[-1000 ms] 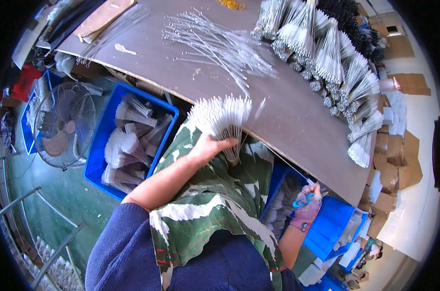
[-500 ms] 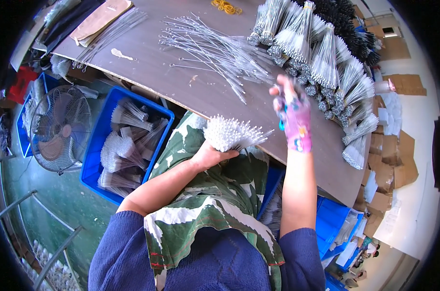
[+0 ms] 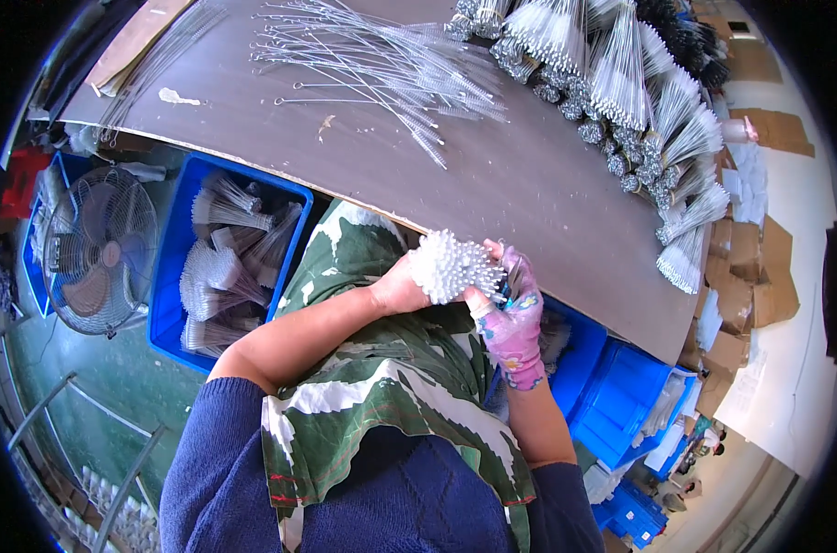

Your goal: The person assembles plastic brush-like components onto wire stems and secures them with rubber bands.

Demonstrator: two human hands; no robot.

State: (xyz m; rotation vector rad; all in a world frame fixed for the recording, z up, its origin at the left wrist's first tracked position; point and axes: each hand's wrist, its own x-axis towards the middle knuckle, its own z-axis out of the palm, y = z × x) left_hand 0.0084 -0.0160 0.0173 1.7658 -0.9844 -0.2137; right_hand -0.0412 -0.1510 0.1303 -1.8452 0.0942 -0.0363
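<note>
A tight bundle of thin white bristle brushes (image 3: pixel 453 265) sits just right of the frame's centre, its fluffy white tips fanned into a rounded cluster facing up toward the camera. It is held over the lap, just below the near edge of the bench, gripped from the left and touched on its right side.

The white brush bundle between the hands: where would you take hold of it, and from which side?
Take the bundle of white brushes around its gathered stems just under the bristly heads, coming from the person's left, as the left hand does. The heads fan out wide towards the table, so only the stems pack tight. The gloved right hand touches the heads' right side.
</note>
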